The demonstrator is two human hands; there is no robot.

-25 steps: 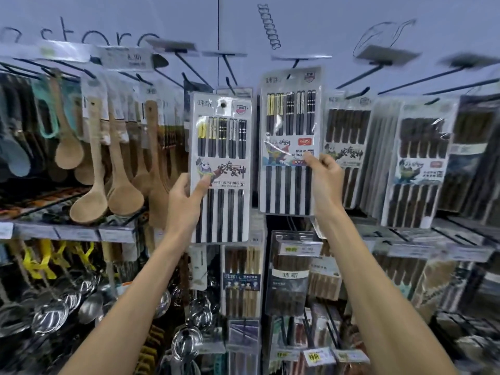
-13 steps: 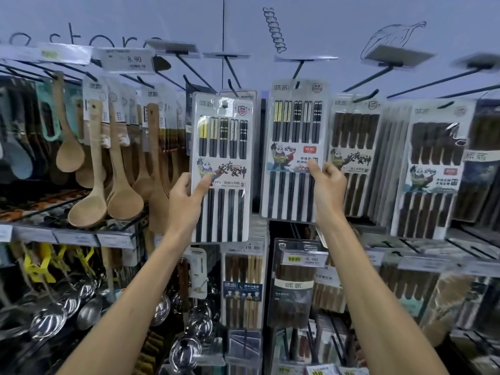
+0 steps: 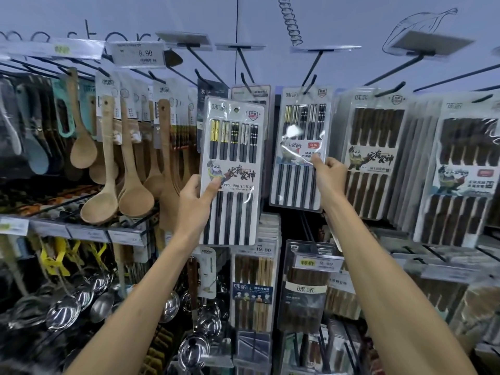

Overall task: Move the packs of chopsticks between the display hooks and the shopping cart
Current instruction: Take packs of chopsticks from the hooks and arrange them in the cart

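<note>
My left thumb lies flat across the front of the left pack, just under its panda label, and the other digits curl behind the card, so the left hand has it pinched by its left edge at mid-height. Gripping there lets the long card stand upright without flopping and leaves the top free. Its hang hole shows empty near the top edge, so I judge this pack is off the rack, held in front of the display and below the bare left hook. On the other side my fingers pinch the right pack at its right edge, beside the printed label, with the thumb tucked out of sight behind. The right hand holds it a little higher than the left one and nearer the wall, with its top at the tip of the right hook. The glare on the plastic hides the hole, so I cannot tell whether the card is threaded on or only resting against the hook. A side grip makes sense here, since it leaves the hole clear to slide along the wire. Brown packs hang just beside it on the right, close enough to snag a corner. Wooden spoons hang well to the left. The cart is nowhere in my view, so both packs in hand are up at the display.
</note>
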